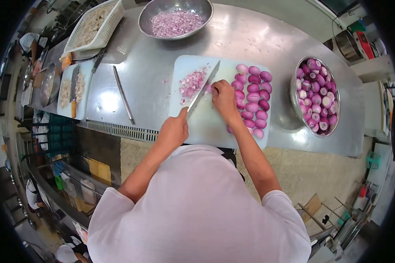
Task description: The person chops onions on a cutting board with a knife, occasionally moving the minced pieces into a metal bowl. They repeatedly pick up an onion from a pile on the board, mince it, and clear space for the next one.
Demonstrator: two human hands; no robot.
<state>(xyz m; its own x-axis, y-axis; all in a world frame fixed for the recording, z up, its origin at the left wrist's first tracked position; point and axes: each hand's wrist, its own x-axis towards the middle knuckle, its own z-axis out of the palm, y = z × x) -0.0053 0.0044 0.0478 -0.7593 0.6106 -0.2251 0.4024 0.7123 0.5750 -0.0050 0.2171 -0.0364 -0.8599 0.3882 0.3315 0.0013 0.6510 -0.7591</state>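
My left hand [174,129] is wrapped round the handle of a large knife [202,90], whose blade slants up and away across the white cutting board [206,129]. On the blade's right side, the bent fingers of my right hand [224,97] are pressed together over a small onion piece [209,89], mostly hidden by them. Chopped purple onion [192,83] lies in a heap left of the blade. Peeled purple onion halves [252,97] stand in rows on the board's right part, beside my right hand.
A bowl of chopped onion [176,23] stands at the back, and a bowl of onions [314,96] at the right. Leftward are a steel rod [123,95], a second board [86,96] with a knife, and a white basket [102,37]. Other people work at far left.
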